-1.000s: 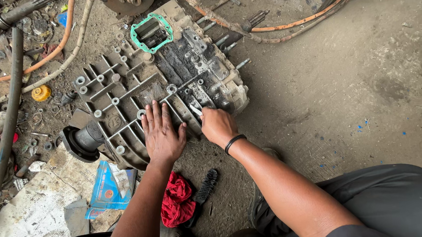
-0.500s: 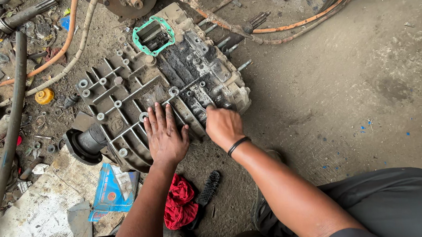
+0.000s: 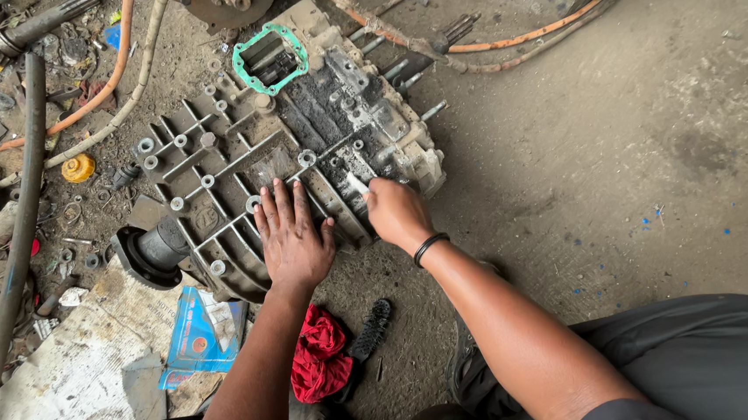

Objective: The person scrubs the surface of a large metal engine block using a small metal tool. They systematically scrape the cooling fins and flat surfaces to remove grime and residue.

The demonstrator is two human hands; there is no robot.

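Ribbed gearbox casing (image 3: 240, 175) lies on floor, long axis ~8 to 2 o'clock. Small pale tool (image 3: 357, 183) w/ tip on casing, pinched in right hand (image 3: 398, 215), sticking out at 11. Left hand (image 3: 293, 238) flat, fingers spread, on ribs at 9 of right. Red rag (image 3: 318, 354) at 6.

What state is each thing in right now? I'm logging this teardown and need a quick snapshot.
Gearbox casing: lying flat on the floor, ribbed side up, greasy.
Green gasket: resting on the casing's far end.
Left hand: pressed flat on the casing, fingers spread.
Right hand: closed on a small pale tool, its tip against the casing.
Red rag: crumpled on the floor.
Black brush: lying beside the rag.
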